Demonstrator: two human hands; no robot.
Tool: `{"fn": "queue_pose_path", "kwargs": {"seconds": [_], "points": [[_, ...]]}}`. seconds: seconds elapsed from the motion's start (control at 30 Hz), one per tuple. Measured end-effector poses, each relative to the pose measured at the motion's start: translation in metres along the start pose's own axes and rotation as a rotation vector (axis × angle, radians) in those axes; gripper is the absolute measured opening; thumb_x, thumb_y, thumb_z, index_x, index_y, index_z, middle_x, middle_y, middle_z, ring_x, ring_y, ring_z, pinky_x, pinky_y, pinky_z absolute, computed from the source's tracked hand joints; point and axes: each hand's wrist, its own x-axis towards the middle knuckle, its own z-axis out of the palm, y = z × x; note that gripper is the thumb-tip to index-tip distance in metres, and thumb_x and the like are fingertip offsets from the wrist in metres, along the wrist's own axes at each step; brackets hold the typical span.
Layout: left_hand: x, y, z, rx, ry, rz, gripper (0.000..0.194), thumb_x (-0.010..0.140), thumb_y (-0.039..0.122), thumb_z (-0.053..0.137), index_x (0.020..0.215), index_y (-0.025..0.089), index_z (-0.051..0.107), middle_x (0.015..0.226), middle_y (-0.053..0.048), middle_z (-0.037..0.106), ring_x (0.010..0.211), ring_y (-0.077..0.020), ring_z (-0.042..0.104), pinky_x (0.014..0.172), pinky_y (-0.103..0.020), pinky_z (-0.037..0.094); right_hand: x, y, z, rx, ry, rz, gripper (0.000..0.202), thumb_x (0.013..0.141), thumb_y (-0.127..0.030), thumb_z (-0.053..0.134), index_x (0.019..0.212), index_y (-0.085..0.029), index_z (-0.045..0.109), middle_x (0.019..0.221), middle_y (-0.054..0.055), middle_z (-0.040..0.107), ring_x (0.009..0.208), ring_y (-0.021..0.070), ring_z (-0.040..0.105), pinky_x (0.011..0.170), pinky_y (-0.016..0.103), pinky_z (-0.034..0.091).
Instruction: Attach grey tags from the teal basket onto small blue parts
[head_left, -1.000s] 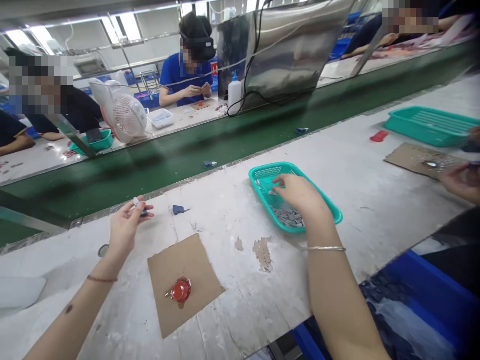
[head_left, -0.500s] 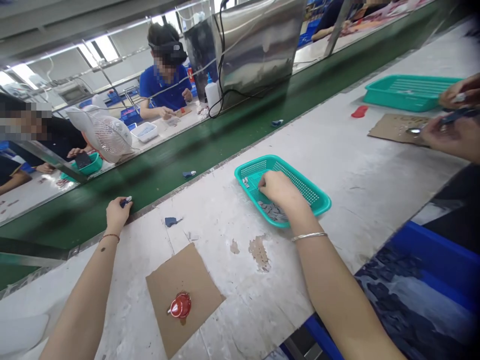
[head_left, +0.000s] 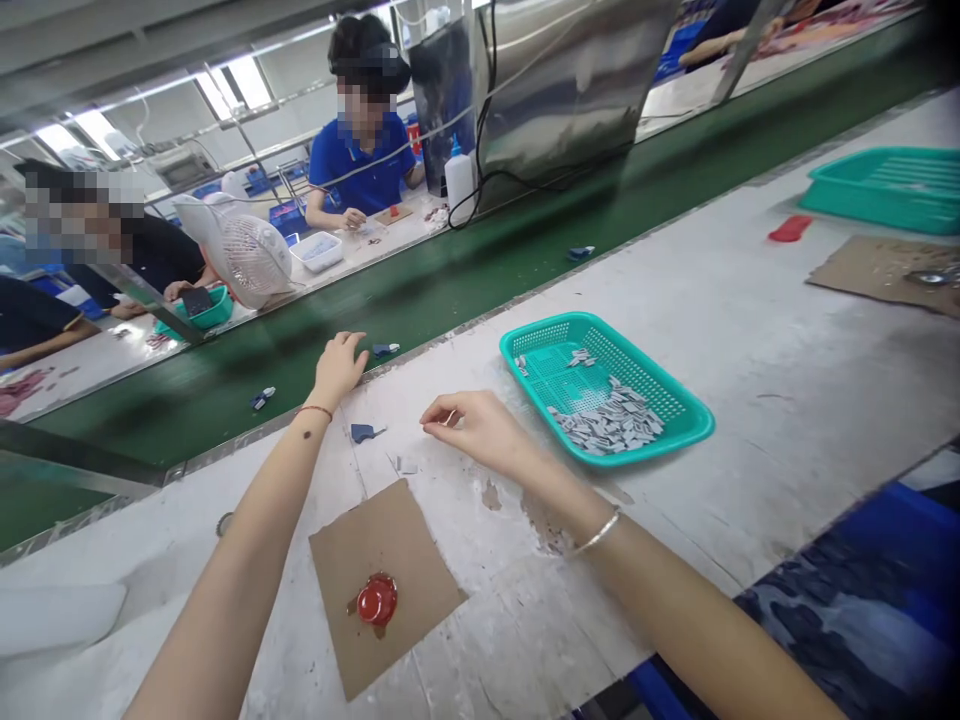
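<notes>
My left hand [head_left: 341, 365] reaches over the near edge of the green belt [head_left: 322, 330], fingers apart and holding nothing. Close to its fingertips lies a small dark blue piece with a white end [head_left: 386, 350]; a similar piece [head_left: 262, 398] rests on the belt further left. My right hand [head_left: 469, 425] is pinched above the white table, left of a green basket [head_left: 645, 372]; whatever is between its fingertips is too small to name. Small grey pieces [head_left: 619, 420] lie in the basket. On the table between my hands are a dark blue piece [head_left: 364, 432] and a small grey piece [head_left: 406, 465].
Cardboard [head_left: 397, 530] with a wet red cap-like dish [head_left: 377, 600] lies in front. Another green basket [head_left: 885, 195], a red piece [head_left: 790, 229] and cardboard with metal items stand right. Across the belt are co-workers, a fan [head_left: 251, 255] and a white bottle [head_left: 459, 180].
My left hand has let go of a dark blue piece on the belt and moved right. My right hand has left the basket, moving left. The neighbour's hands at right are out of view.
</notes>
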Motion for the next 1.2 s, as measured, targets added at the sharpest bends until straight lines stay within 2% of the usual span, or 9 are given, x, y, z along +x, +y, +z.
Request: {"fn": "queue_pose_path", "kwargs": {"seconds": [0.07, 0.17, 0.37, 0.53, 0.67, 0.83, 0.97, 1.07, 1.2], "points": [[0.004, 0.012, 0.007, -0.074, -0.037, 0.000, 0.037, 0.093, 0.030, 0.059, 0.128, 0.019, 0.058, 0.135, -0.012, 0.056, 0.122, -0.0292, 0.053, 0.102, -0.052, 0.044, 0.003, 0.009, 0.016, -0.041, -0.023, 0.024, 0.011, 0.082, -0.010, 0.066, 0.082, -0.018, 0.074, 0.079, 0.001, 0.076, 0.071, 0.0135, 0.068, 0.069, 0.024, 0.051], [0.004, 0.018, 0.013, -0.240, -0.064, -0.071, 0.030, 0.092, 0.031, 0.063, 0.118, 0.017, 0.062, 0.127, -0.010, 0.061, 0.114, -0.0261, 0.059, 0.097, -0.050, 0.049, 0.006, 0.022, 0.025, -0.125, -0.046, 0.044, 0.014, 0.082, -0.005, 0.063, 0.082, -0.016, 0.072, 0.082, 0.003, 0.075, 0.073, 0.0136, 0.068, 0.069, 0.023, 0.050], [-0.018, 0.012, -0.001, -0.791, 0.052, -0.363, 0.024, 0.095, 0.027, 0.058, 0.115, 0.013, 0.062, 0.112, -0.009, 0.067, 0.096, -0.0202, 0.067, 0.083, -0.040, 0.057, 0.005, 0.023, 0.014, -0.311, -0.107, 0.041, 0.019, 0.078, 0.000, 0.058, 0.074, -0.015, 0.069, 0.083, 0.009, 0.073, 0.085, 0.0196, 0.065, 0.077, 0.027, 0.046], [-0.085, 0.006, -0.032, -1.251, 0.117, -0.584, 0.015, 0.094, 0.012, 0.051, 0.096, 0.011, 0.066, 0.100, -0.012, 0.072, 0.090, -0.0156, 0.070, 0.084, -0.026, 0.058, 0.004, 0.019, 0.007, -0.334, -0.177, 0.016, 0.020, 0.078, 0.000, 0.057, 0.077, -0.015, 0.069, 0.087, 0.006, 0.073, 0.081, 0.0168, 0.066, 0.076, 0.025, 0.047], [-0.154, -0.001, -0.049, -1.433, 0.153, -0.726, 0.011, 0.087, 0.008, 0.058, 0.091, 0.011, 0.068, 0.102, -0.012, 0.074, 0.078, -0.0111, 0.070, 0.075, -0.018, 0.059, 0.005, 0.019, 0.008, -0.340, -0.206, 0.006, 0.020, 0.078, 0.000, 0.058, 0.080, -0.016, 0.070, 0.086, 0.005, 0.073, 0.082, 0.0168, 0.067, 0.076, 0.024, 0.049], [-0.223, -0.003, -0.060, -1.486, 0.273, -0.840, 0.015, 0.077, 0.009, 0.071, 0.091, 0.013, 0.073, 0.097, -0.006, 0.075, 0.073, -0.0102, 0.070, 0.069, -0.015, 0.058, 0.006, 0.021, 0.010, -0.365, -0.203, -0.015, 0.025, 0.081, -0.002, 0.058, 0.098, -0.013, 0.072, 0.100, 0.010, 0.074, 0.089, 0.0203, 0.069, 0.081, 0.029, 0.050], [-0.268, 0.005, -0.066, -1.501, 0.257, -0.883, 0.029, 0.065, 0.021, 0.085, 0.093, 0.015, 0.077, 0.095, -0.004, 0.075, 0.075, -0.0123, 0.071, 0.069, -0.016, 0.058, 0.006, 0.015, 0.013, -0.368, -0.205, -0.029, 0.022, 0.081, -0.001, 0.057, 0.092, -0.011, 0.074, 0.097, 0.013, 0.074, 0.091, 0.0249, 0.069, 0.085, 0.035, 0.050], [-0.299, 0.013, -0.065, -1.460, 0.243, -0.930, 0.036, 0.061, 0.029, 0.089, 0.093, 0.017, 0.078, 0.090, -0.004, 0.075, 0.072, -0.0127, 0.070, 0.067, -0.017, 0.058, -0.003, -0.006, 0.021, -0.289, -0.242, -0.077, 0.019, 0.084, -0.004, 0.059, 0.091, -0.014, 0.073, 0.097, 0.009, 0.073, 0.089, 0.0206, 0.068, 0.084, 0.031, 0.051], [-0.332, 0.025, -0.057, -1.366, 0.321, -0.943, 0.032, 0.067, 0.035, 0.086, 0.094, 0.021, 0.077, 0.097, -0.003, 0.075, 0.077, -0.0138, 0.071, 0.069, -0.019, 0.058, -0.028, -0.046, 0.039, 0.009, -0.407, -0.215, 0.010, 0.089, -0.016, 0.063, 0.092, -0.020, 0.072, 0.094, 0.004, 0.070, 0.087, 0.0169, 0.066, 0.077, 0.028, 0.052]]}}
